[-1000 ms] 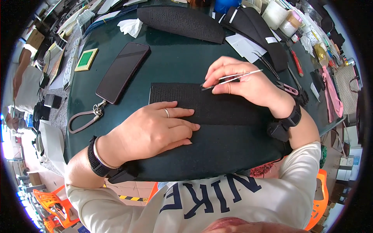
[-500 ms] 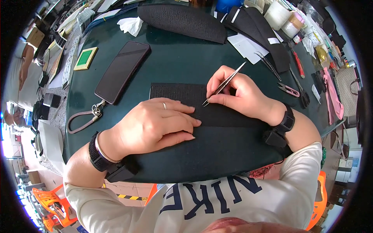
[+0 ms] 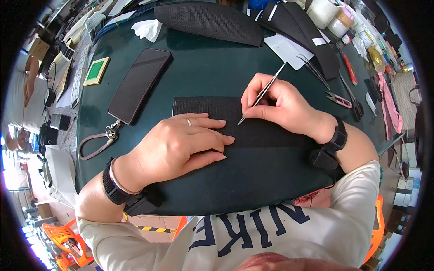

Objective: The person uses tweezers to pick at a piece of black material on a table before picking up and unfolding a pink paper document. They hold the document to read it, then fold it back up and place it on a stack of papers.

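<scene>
A long black strip of textured material [image 3: 275, 134] lies flat on the dark green table in front of me. Its left part shows a fine raised pattern; the right part looks smoother. My left hand [image 3: 187, 142] rests on it palm down, fingers stretched out and lying flat. In my right hand [image 3: 275, 101] a pair of silver tweezers [image 3: 270, 85] is pinched between thumb and fingers, slanting down to the left. The tweezer tips touch or nearly touch the strip, just right of my left fingertips. Whether anything sits between the tips is too small to tell.
Left of the strip lie a dark phone [image 3: 139, 86] with a wrist strap and a green-and-cream square block [image 3: 96, 71]. Black curved pieces [image 3: 208, 23] and white paper [image 3: 289, 50] lie at the back. Spare tweezers [image 3: 315, 72], pink thread snips [image 3: 339, 100] and scissors [image 3: 356, 108] sit at right.
The tweezer tips look closed together now, where they stood slightly apart before. My right hand has shifted very little, and my left hand stays in place on the strip.
</scene>
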Tool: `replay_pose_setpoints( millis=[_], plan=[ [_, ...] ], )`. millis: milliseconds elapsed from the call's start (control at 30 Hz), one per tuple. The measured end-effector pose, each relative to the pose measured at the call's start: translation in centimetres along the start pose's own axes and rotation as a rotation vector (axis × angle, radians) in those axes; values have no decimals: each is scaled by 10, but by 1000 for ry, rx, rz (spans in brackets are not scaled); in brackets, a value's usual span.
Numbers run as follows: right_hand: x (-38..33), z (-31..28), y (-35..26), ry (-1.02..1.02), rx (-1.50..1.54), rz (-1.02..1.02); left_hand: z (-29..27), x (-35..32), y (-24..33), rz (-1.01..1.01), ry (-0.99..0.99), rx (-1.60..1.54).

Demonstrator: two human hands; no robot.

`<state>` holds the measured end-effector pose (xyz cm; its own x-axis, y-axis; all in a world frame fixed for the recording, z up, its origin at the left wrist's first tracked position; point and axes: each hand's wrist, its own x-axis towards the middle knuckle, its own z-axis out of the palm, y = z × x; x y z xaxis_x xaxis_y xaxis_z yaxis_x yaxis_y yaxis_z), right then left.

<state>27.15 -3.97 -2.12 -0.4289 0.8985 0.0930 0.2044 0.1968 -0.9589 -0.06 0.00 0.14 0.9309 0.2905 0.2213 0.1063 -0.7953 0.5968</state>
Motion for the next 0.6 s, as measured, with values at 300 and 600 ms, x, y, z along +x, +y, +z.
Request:
replay_pose_setpoints(
  millis=[300, 600],
  plan=[
    [0, -1, -6, -40, -32, 53, -1, 1, 0, -1, -10, -2],
    [0, -1, -10, -70, -212, 17, -1, 2, 0, -6, -7, -12]
  ],
)
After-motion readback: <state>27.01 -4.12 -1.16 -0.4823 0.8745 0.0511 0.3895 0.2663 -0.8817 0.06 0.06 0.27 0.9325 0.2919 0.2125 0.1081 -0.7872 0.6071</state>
